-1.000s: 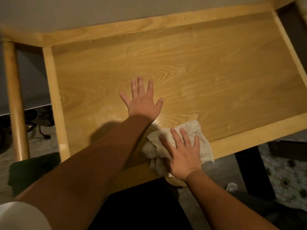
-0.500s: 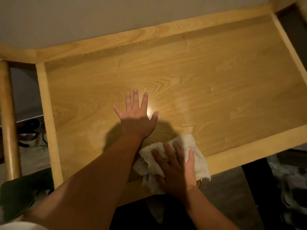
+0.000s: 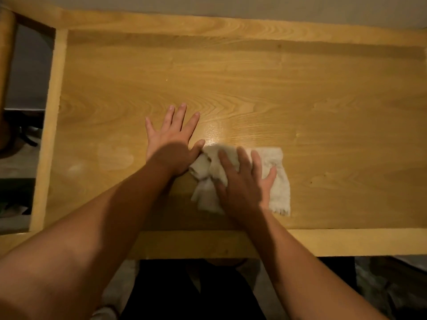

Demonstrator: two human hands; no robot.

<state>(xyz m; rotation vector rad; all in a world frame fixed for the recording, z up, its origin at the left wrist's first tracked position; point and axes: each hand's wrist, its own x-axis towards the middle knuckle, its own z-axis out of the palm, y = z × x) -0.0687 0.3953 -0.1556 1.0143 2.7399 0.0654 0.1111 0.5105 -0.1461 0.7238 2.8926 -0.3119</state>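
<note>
A wooden table top [image 3: 300,107] with a raised border fills the view. My left hand [image 3: 172,140] lies flat on the wood near the middle, fingers spread and straight. Just right of it a crumpled off-white cloth [image 3: 276,179] lies on the surface. My right hand [image 3: 243,181] presses down on the cloth with straight fingers, covering its middle. The left thumb touches the cloth's left edge.
The table's near rail [image 3: 346,242] runs across the bottom, its left rail [image 3: 49,135] stands at the left. A round wooden post [image 3: 5,56] rises at far left. Floor and dark objects [image 3: 16,125] show beyond the left rail. A pale wall [image 3: 208,4] lies behind.
My right hand has slid the cloth from the near rail forward and right onto the table top. The view has shifted to look more squarely down on the table. The left hand stays flat.
</note>
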